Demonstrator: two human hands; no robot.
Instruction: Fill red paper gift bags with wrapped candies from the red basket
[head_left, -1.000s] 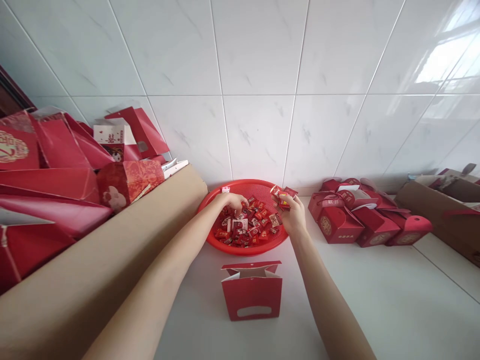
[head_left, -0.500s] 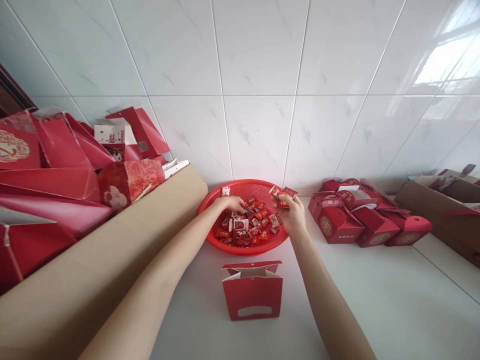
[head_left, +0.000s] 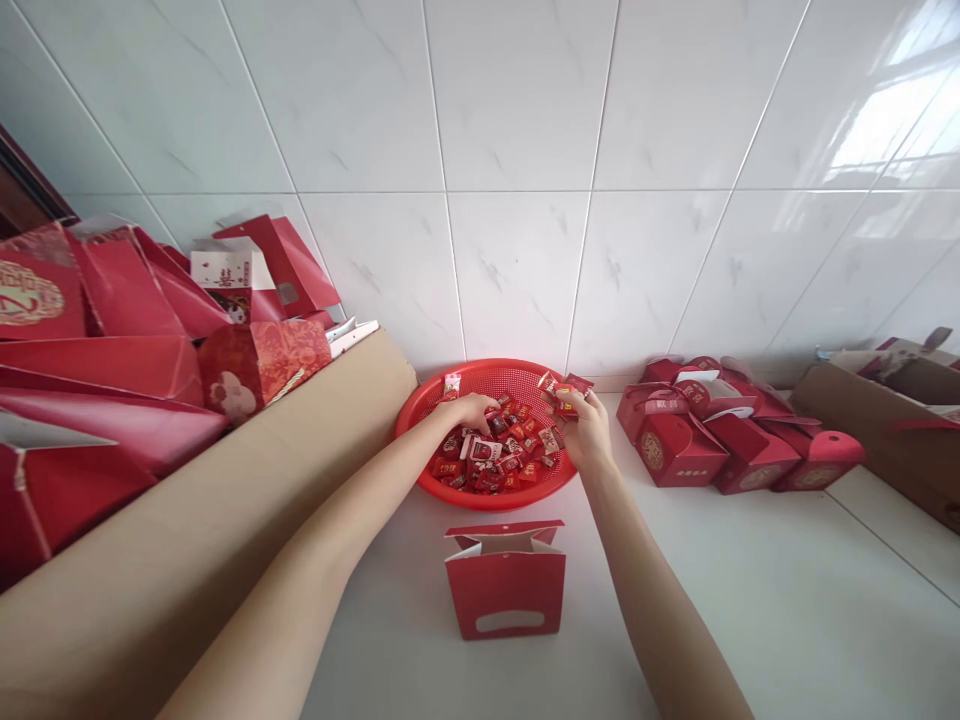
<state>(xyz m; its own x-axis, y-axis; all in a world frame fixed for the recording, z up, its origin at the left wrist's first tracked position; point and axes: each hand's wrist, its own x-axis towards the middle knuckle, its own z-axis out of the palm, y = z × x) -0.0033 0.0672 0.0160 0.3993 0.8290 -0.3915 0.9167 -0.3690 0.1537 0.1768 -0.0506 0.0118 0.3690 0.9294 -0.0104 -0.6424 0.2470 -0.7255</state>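
A red plastic basket with perforated walls holds many small wrapped candies. My left hand reaches into it from the left, its fingers pinched round a red-wrapped candy among the others. Over the basket's right rim, my right hand is closed on several red-wrapped candies, which stick out past the fingers. In front of the basket stands a red paper gift bag, upright, with its top open and a pale oval window low on its front. Neither hand touches it.
On the left a long cardboard box holds a pile of red gift bags. Closed red gift boxes stand together at the right, beside another cardboard box. A tiled wall rises behind the white tabletop.
My left hand has shifted slightly right within the basket, and a red candy now shows at its fingertips. My right hand has hardly moved and still holds its candies.
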